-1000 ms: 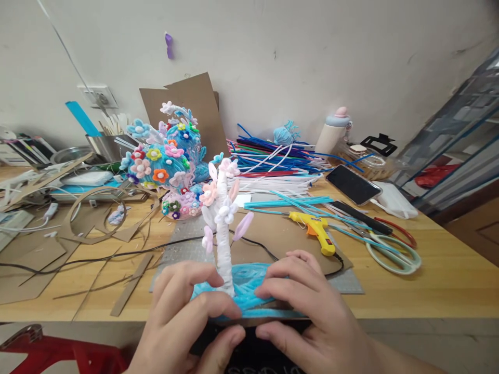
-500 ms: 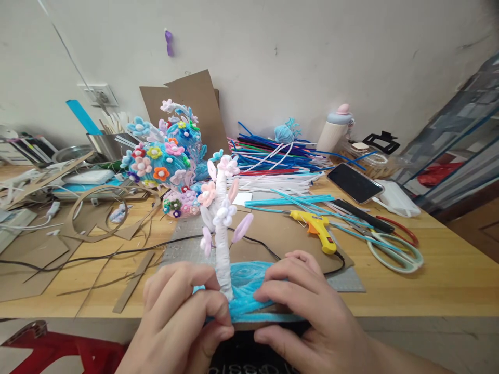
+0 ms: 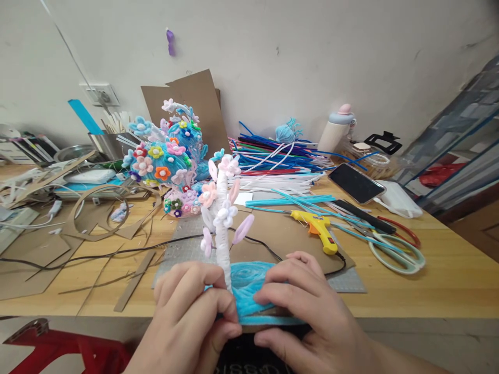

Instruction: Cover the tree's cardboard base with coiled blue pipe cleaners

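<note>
A cardboard base (image 3: 268,326) covered in light-blue pipe cleaners (image 3: 249,280) is at the table's front edge. My left hand (image 3: 195,311) pinches a blue pipe cleaner (image 3: 268,320) against the base's near edge, thumb and forefinger pressed together. My right hand (image 3: 312,306) grips the base's right side, fingers on the blue top and thumb at the lower edge. From the base rises a white-wrapped stem (image 3: 223,239), slightly tilted, bearing pastel pipe-cleaner flowers (image 3: 225,212). My left fingers hide the stem's foot in part.
Behind my right hand lie a yellow glue gun (image 3: 317,228), scissors (image 3: 397,254) and a phone (image 3: 356,183). Pipe-cleaner bundles (image 3: 273,150) and a flower-covered blue piece (image 3: 167,161) stand farther back. Cardboard scraps (image 3: 134,280) and a black cord (image 3: 117,254) spread across the left.
My left hand has shifted slightly right along the base's near edge, now covering more of the stem's foot. My right hand has hardly moved.
</note>
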### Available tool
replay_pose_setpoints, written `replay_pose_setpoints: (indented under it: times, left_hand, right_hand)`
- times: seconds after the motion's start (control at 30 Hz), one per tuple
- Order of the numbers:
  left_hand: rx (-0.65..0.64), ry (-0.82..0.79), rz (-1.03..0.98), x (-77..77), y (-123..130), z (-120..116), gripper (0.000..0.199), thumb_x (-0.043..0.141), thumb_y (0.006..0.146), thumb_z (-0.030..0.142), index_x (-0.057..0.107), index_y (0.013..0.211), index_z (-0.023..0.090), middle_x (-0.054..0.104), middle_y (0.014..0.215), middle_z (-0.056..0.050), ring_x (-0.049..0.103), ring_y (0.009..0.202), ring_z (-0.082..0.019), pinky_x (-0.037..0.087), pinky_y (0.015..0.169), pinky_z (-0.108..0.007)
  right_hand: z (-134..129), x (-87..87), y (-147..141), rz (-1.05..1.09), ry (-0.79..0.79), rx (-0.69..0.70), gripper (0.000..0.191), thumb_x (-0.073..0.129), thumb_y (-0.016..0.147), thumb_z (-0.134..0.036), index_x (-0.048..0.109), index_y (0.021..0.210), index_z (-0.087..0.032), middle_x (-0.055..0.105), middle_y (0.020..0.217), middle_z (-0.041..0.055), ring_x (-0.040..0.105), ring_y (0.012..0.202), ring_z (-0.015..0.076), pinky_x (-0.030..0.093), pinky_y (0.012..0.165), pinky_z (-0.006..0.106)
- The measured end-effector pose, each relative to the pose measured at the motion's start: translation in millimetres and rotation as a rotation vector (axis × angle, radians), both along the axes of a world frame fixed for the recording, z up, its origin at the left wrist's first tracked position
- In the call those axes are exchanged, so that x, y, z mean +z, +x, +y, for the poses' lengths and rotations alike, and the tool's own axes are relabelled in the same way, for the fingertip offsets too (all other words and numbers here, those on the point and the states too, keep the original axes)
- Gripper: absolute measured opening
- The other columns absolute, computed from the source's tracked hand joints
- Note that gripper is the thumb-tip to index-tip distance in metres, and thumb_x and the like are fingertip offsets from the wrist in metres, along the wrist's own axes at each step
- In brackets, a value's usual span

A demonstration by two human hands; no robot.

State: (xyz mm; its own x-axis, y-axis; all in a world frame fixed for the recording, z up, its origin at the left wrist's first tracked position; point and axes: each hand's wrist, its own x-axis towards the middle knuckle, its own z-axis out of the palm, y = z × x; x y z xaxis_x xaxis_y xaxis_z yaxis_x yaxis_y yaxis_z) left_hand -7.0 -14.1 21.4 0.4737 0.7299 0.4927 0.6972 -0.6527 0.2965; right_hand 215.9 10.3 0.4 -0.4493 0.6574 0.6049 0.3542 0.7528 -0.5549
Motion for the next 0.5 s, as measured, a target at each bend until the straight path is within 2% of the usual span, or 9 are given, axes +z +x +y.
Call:
replay_pose_setpoints:
  times: [0.2,0.37,0.5]
  left_hand:
    - [0.058,-0.068,-0.147,-6.0,3.6,-2.3,0.025,0.046,0.100,0.030,0.053,0.078,0.023,0.053,0.090,-0.002,0.047,0.087,-0.019,0.038,0.077,-0.030]
    - [-0.014,-0.093,-0.194,2.4,-2.8,1.4,0.031,0.045,0.100,0.041,0.052,0.075,0.023,0.054,0.082,-0.002,0.051,0.075,-0.017,0.043,0.067,-0.028]
    - [0.071,0.055,-0.443,-2.9,-5.1,1.8,0.035,0.045,0.099,0.042,0.044,0.070,0.023,0.049,0.075,-0.001,0.048,0.070,-0.016,0.042,0.060,-0.028]
  right_hand:
    - [-0.6,0.7,-0.2,0.001,-0.010,0.007,0.023,0.080,0.080,-0.028,0.067,0.097,-0.019,0.067,0.089,0.0003,0.064,0.082,0.0161,0.039,0.086,0.036]
    - [-2.3,1.4,0.0,0.007,-0.017,0.004,0.021,0.079,0.080,-0.027,0.067,0.096,-0.019,0.067,0.089,0.0005,0.063,0.083,0.0161,0.040,0.084,0.035]
    - [-1.9,2.2,0.5,0.011,-0.016,-0.006,0.021,0.079,0.080,-0.026,0.068,0.096,-0.018,0.067,0.088,0.0010,0.063,0.083,0.0162,0.040,0.083,0.035]
